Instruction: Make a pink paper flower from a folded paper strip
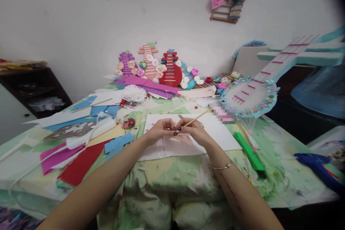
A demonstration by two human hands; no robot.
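Observation:
My left hand (162,130) and my right hand (194,131) meet over a white sheet (218,136) on the table. Between the thumb and fingers of my right hand is a thin wooden stick (198,117), slanting up to the right. My left fingers are pinched close to the stick's lower end; whatever small thing is between them is too small to make out. Pinkish marks show on the sheet beside my left hand. Behind my right fingertips, thin grey metal tips (180,116) poke out, their lower part hidden.
Right of the sheet lie a green box cutter (249,152) and a blue glue gun (318,163). A pale blue craft lute (250,93) rises at the right. Coloured felt pieces (83,161) and a white cord cover the left. Small craft instruments (170,70) lean against the wall.

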